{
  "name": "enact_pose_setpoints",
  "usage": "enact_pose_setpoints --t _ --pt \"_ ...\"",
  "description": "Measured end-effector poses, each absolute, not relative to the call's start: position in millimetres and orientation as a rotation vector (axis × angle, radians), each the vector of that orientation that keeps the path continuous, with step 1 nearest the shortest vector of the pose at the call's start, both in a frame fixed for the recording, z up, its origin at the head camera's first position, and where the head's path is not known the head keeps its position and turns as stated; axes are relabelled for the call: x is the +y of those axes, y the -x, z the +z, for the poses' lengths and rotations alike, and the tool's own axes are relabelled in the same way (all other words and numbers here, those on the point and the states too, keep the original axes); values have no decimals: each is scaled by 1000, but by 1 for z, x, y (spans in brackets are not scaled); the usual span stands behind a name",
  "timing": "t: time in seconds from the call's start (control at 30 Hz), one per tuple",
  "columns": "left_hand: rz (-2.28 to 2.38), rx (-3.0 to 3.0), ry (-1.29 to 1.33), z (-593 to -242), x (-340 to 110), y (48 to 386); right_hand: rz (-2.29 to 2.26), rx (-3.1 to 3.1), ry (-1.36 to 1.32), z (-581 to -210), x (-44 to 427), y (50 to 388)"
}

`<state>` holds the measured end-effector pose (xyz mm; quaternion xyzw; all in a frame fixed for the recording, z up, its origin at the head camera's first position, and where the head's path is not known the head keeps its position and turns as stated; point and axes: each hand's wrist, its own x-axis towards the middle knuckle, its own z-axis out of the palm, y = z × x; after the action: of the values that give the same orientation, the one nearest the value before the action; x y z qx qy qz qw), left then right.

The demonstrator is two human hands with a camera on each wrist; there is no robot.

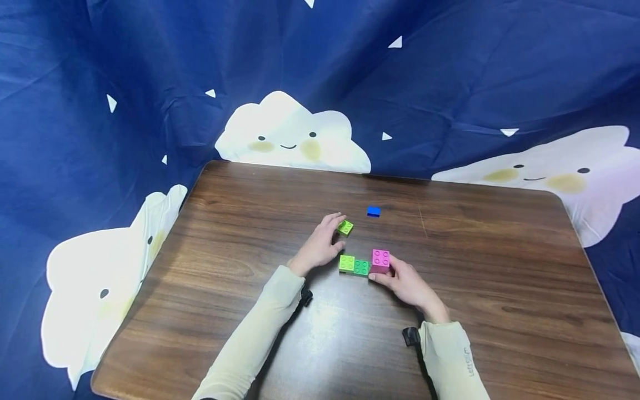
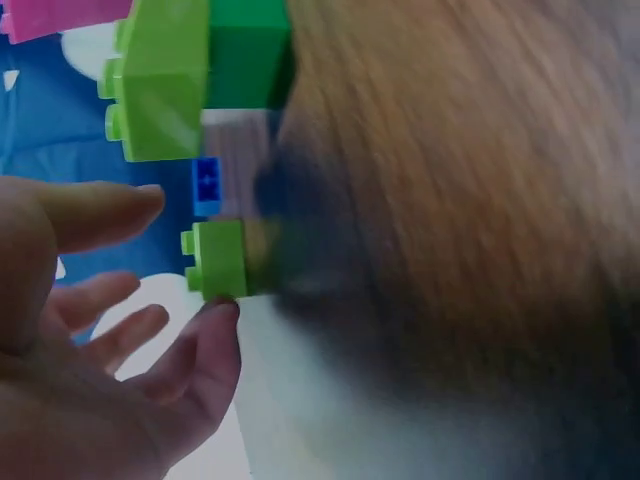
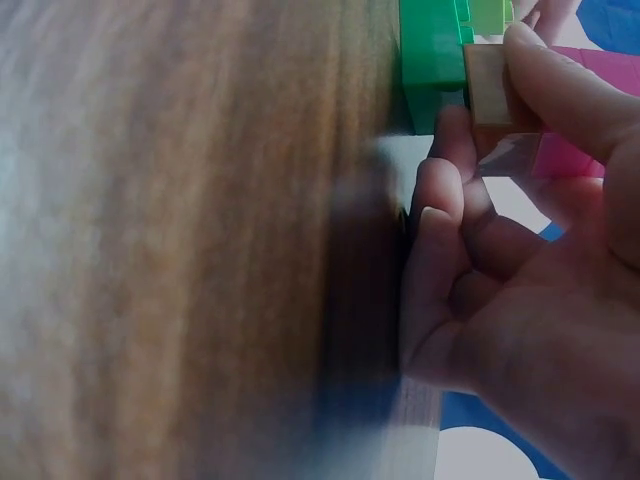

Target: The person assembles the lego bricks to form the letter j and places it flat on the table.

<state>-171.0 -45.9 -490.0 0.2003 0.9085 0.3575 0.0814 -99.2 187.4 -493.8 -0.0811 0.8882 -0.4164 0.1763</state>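
Note:
My right hand (image 1: 410, 283) grips a pink brick (image 1: 381, 259). In the right wrist view, a brown brick (image 3: 490, 85) joins the underside of the pink, with thumb and fingers around the stack. Just left of it stands a green brick (image 1: 361, 268), with a lime-green brick (image 1: 346, 262) rising higher at its left end. My left hand (image 1: 319, 244) reaches to a smaller lime-green brick (image 1: 345, 228), thumb and fingers spread apart. One fingertip (image 2: 222, 312) lies at that brick's edge; whether it touches cannot be told.
A blue brick (image 1: 373, 211) lies farther back on the brown wooden table (image 1: 500, 266). Dark blue cloth with white clouds hangs behind the table and along its left side.

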Motion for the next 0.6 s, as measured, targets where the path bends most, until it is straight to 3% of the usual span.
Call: enact_pose_setpoints --t 0.27,0.6 --pt "767 2645 -728 -493 -45 174 -1185 2519 238 -495 187 99" --pt "711 2722 -679 -492 -49 174 -1190 2503 213 -496 188 101"
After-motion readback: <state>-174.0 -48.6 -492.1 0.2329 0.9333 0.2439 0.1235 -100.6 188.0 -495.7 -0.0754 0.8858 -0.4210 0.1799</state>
